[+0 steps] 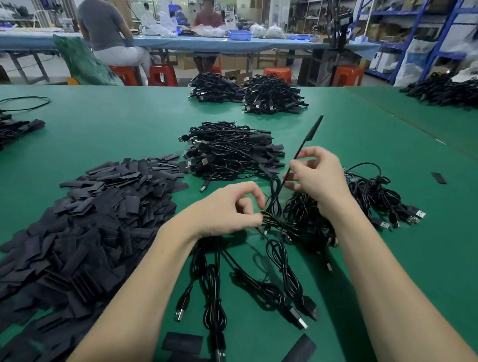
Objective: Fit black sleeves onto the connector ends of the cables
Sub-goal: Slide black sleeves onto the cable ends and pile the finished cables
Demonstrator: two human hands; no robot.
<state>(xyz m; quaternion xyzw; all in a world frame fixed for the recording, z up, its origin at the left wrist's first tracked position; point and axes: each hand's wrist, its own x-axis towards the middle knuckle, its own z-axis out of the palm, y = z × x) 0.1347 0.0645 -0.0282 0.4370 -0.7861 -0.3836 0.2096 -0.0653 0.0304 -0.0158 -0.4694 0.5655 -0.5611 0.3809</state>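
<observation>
One cable [273,198] rises between the hands — the right hand [315,177] pinches its sleeved end [312,132], which points up and away, while the left hand [228,209] pinches its coiled bundle just above the green table [115,127]. Loose black sleeves [87,219] lie heaped to the left.

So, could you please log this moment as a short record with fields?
surface: green table
left hand: pinches a cable near the middle of the table
right hand: holds a thin black strip slanting up and away
sleeves: big loose pile on the left
bare cables: spread in front, plugs toward the camera
cable heaps: several farther back
sleeve fitted now: none visible
</observation>
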